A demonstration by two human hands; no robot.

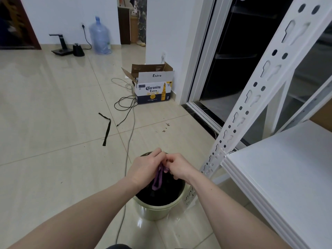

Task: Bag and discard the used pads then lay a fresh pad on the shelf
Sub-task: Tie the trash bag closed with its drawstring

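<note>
A pale green bin [156, 211] stands on the floor, lined with a black bag [161, 193]. My left hand [146, 168] and my right hand [178, 167] meet just above it, both pinching the bag's purple drawstring [158, 178], whose loop hangs down between them. The bag's contents are hidden. To the right, the white shelf board [283, 168] of a metal rack lies bare, with no pad on it.
The rack's white slotted upright [249, 97] slants up right of the bin. A grey cable [130, 144] runs along the tiled floor past the bin. A black strap [107, 130], a Coronita box [153, 90] and a water jug [100, 36] lie farther off.
</note>
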